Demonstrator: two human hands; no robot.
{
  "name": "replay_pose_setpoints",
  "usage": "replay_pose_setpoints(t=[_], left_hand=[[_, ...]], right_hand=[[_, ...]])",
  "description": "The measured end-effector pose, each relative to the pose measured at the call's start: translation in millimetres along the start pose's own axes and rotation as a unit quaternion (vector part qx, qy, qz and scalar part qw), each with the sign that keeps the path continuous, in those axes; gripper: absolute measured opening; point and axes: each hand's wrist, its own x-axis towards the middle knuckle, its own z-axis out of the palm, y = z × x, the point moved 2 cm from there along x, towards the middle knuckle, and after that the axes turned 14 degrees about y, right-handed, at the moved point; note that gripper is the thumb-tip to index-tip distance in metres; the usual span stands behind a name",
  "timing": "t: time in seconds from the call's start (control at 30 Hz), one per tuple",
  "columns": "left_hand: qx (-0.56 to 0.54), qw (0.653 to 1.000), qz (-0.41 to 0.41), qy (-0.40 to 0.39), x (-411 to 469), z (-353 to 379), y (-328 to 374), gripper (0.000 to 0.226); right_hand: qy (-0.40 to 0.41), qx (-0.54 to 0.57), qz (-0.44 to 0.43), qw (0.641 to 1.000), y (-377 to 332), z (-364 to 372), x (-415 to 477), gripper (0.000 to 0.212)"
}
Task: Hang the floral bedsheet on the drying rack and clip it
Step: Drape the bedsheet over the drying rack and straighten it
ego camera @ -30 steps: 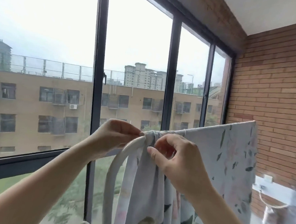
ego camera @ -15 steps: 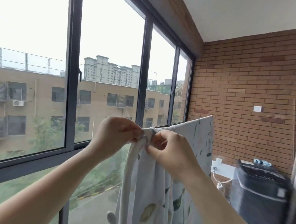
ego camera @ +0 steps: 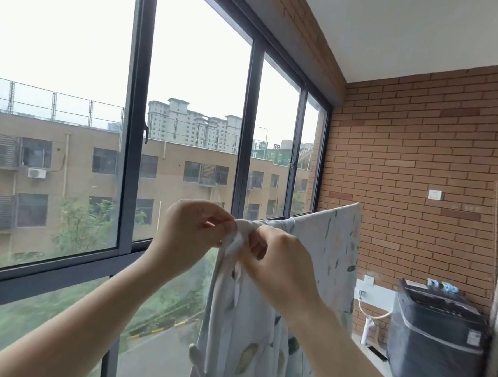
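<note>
By the window (ego camera: 130,157), our left hand (ego camera: 194,233) and right hand (ego camera: 281,267) pinch the bunched top of the floral bedsheet (ego camera: 327,251) draped over a rail (hidden beneath), seemingly soft, light cloth best held there.

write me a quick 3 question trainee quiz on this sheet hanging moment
1. True or false: the left hand and right hand both grip the bunched end of the floral bedsheet.
2. What stands at lower right? A) a ladder B) a dark washing machine C) a bicycle
3. Short answer: what is the far wall built of?
Key: 1 true; 2 B; 3 brick
</note>
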Motion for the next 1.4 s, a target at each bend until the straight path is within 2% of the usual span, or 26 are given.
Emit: replay_pose_setpoints(t=[0.1,0.17,0.27,0.37,0.47,0.6,0.67,0.73,1.0,1.17,1.27,1.4], left_hand=[[0.035,0.999,0.025,0.015,-2.7,-11.9,-5.6,0.017],[0.070,0.997,0.043,0.011,-7.5,-21.1,-13.2,0.017],[0.108,0.991,0.073,-0.027,-20.4,-29.8,-22.1,0.016],[0.114,0.990,0.063,-0.063,-32.5,-34.3,-32.0,0.009],[0.096,0.988,0.066,-0.099,-42.0,-37.3,-41.0,0.013],[0.009,0.997,0.070,-0.032,-46.5,-47.1,-42.6,0.021],[-0.041,0.997,0.065,-0.015,-47.6,-53.8,-37.4,0.034],[-0.061,0.996,0.066,-0.009,-50.2,-62.1,-30.2,0.036],[0.000,0.999,0.050,0.011,-68.0,-99.9,-9.8,0.025],[0.011,0.999,0.038,0.029,-86.9,-106.3,3.7,0.033],[0.012,0.999,0.033,0.040,-97.1,-110.7,4.9,0.023],[-0.008,0.999,0.023,0.036,-104.8,-116.8,11.7,0.023]], right_hand=[[0.009,-0.011,-0.016,1.000,-6.5,-3.6,-4.9,0.010],[-0.002,-0.016,-0.012,1.000,-5.8,-7.9,-12.5,0.004],[0.011,0.038,-0.003,0.999,-5.0,-15.2,-22.1,0.008],[0.038,0.107,-0.002,0.993,-15.7,-21.9,-31.1,0.008],[0.061,0.130,0.004,0.990,-25.1,-25.5,-41.8,0.015],[0.082,0.127,0.003,0.988,-32.4,-28.9,-50.8,0.012],[0.086,0.135,-0.004,0.987,-41.4,-29.1,-54.2,0.010],[0.081,0.140,-0.011,0.987,-52.3,-27.4,-57.8,0.009],[0.061,0.155,-0.043,0.985,-82.8,-37.1,-69.1,0.007],[0.056,0.178,-0.044,0.981,-88.9,-48.3,-75.2,0.007],[0.050,0.186,-0.056,0.980,-95.5,-54.6,-78.7,0.009],[0.054,0.174,-0.072,0.981,-110.3,-63.2,-81.7,0.014]])
